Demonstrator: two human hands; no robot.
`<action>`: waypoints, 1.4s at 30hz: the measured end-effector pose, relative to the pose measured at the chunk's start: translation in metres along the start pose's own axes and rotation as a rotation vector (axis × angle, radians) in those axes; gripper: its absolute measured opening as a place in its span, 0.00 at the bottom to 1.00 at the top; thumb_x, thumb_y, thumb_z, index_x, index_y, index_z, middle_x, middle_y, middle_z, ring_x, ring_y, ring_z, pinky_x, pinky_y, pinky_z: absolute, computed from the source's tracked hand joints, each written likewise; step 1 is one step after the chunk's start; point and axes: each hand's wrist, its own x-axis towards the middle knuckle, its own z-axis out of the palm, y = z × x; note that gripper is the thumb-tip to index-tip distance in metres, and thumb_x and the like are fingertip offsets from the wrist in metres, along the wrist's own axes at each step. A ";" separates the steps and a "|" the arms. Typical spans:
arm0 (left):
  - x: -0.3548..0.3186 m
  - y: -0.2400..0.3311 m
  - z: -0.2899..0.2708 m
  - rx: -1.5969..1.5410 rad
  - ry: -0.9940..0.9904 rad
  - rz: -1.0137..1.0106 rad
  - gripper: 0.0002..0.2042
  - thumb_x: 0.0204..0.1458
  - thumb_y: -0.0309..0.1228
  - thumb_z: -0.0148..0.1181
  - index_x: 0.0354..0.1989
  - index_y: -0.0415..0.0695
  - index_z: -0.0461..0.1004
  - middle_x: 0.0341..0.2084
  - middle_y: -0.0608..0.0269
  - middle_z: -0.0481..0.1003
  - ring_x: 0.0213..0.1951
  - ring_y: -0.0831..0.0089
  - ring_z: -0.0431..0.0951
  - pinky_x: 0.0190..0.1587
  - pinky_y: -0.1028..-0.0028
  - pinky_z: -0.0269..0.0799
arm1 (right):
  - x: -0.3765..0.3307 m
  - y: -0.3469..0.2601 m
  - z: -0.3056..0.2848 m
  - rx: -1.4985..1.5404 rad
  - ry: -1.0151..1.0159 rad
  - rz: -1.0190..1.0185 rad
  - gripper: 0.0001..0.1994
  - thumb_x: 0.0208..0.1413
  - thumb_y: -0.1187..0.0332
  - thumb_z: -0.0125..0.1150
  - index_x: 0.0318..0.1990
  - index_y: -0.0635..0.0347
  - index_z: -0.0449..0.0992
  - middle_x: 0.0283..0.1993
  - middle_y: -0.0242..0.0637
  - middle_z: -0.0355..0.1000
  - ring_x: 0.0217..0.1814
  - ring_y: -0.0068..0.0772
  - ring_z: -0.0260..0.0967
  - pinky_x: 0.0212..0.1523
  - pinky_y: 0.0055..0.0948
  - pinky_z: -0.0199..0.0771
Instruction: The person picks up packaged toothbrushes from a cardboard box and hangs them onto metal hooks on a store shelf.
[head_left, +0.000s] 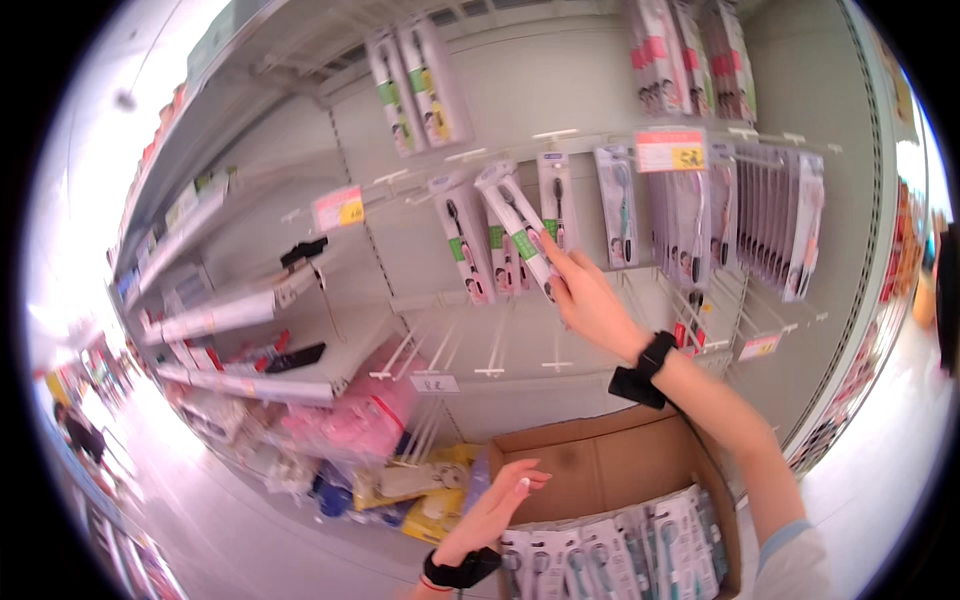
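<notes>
Where pegs jut: toothbrush pack, box.

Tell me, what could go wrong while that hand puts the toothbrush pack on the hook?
The right hand pinches only the lower end of the tilted toothbrush pack, so it might slip and fall. It could also bump the neighbouring packs off their hooks. The left hand hovers empty above the cardboard box, steadying nothing.

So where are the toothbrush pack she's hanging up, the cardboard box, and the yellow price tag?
Toothbrush pack [522, 232], head view, middle of the card.
Cardboard box [600, 465], head view, bare inner wall.
Yellow price tag [670, 150], head view, tag's centre.
</notes>
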 end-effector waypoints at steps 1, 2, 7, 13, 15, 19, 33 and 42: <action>-0.002 0.001 -0.001 0.032 -0.012 -0.004 0.21 0.63 0.40 0.32 0.60 0.41 0.54 0.51 0.56 0.67 0.52 0.69 0.66 0.55 0.70 0.60 | 0.005 0.008 0.007 -0.020 0.027 0.016 0.30 0.50 0.80 0.48 0.64 0.59 0.53 0.40 0.53 0.60 0.36 0.52 0.62 0.41 0.41 0.65; -0.008 0.006 -0.002 0.068 -0.014 0.002 0.22 0.63 0.40 0.33 0.60 0.39 0.54 0.51 0.54 0.67 0.52 0.68 0.67 0.55 0.70 0.60 | 0.007 0.014 0.017 -0.014 0.040 0.017 0.30 0.49 0.78 0.50 0.63 0.59 0.54 0.40 0.52 0.60 0.36 0.50 0.62 0.40 0.39 0.65; -0.009 0.003 -0.002 -0.002 -0.050 0.032 0.22 0.63 0.40 0.32 0.59 0.38 0.54 0.51 0.50 0.67 0.52 0.66 0.68 0.57 0.68 0.59 | -0.004 0.048 0.028 -0.307 -0.136 -0.072 0.27 0.44 0.75 0.57 0.57 0.61 0.63 0.44 0.51 0.58 0.41 0.49 0.62 0.42 0.35 0.66; -0.009 -0.019 -0.005 0.002 -0.020 -0.008 0.19 0.62 0.33 0.37 0.59 0.39 0.55 0.51 0.52 0.67 0.52 0.67 0.68 0.57 0.68 0.59 | -0.023 0.018 0.016 -0.096 -0.275 -0.172 0.21 0.44 0.73 0.59 0.48 0.66 0.67 0.49 0.49 0.57 0.48 0.47 0.62 0.46 0.34 0.66; -0.010 -0.020 -0.002 0.022 -0.009 -0.039 0.18 0.61 0.32 0.42 0.58 0.40 0.57 0.51 0.53 0.67 0.51 0.68 0.68 0.56 0.69 0.60 | -0.038 -0.004 -0.001 -0.013 -0.338 -0.203 0.18 0.45 0.73 0.58 0.46 0.66 0.67 0.49 0.48 0.58 0.48 0.47 0.63 0.46 0.34 0.67; -0.013 -0.035 -0.005 0.475 -0.014 0.099 0.19 0.55 0.33 0.54 0.53 0.39 0.64 0.49 0.54 0.68 0.50 0.64 0.70 0.52 0.69 0.64 | -0.089 -0.043 -0.039 0.102 -0.628 -0.297 0.13 0.48 0.72 0.55 0.43 0.63 0.68 0.47 0.43 0.61 0.47 0.46 0.64 0.44 0.36 0.68; -0.048 -0.073 0.013 0.939 -0.040 0.194 0.23 0.46 0.40 0.61 0.47 0.38 0.68 0.44 0.55 0.72 0.46 0.58 0.71 0.56 0.59 0.60 | -0.269 0.014 -0.100 -0.056 -0.955 0.302 0.24 0.50 0.56 0.60 0.46 0.68 0.70 0.50 0.45 0.65 0.52 0.47 0.62 0.51 0.37 0.65; -0.041 -0.068 0.031 0.893 -0.014 0.138 0.23 0.45 0.36 0.62 0.49 0.39 0.67 0.45 0.55 0.71 0.49 0.58 0.69 0.57 0.58 0.58 | -0.312 0.007 -0.103 -0.097 -0.778 0.404 0.32 0.48 0.52 0.62 0.53 0.68 0.64 0.51 0.48 0.64 0.54 0.50 0.60 0.55 0.38 0.61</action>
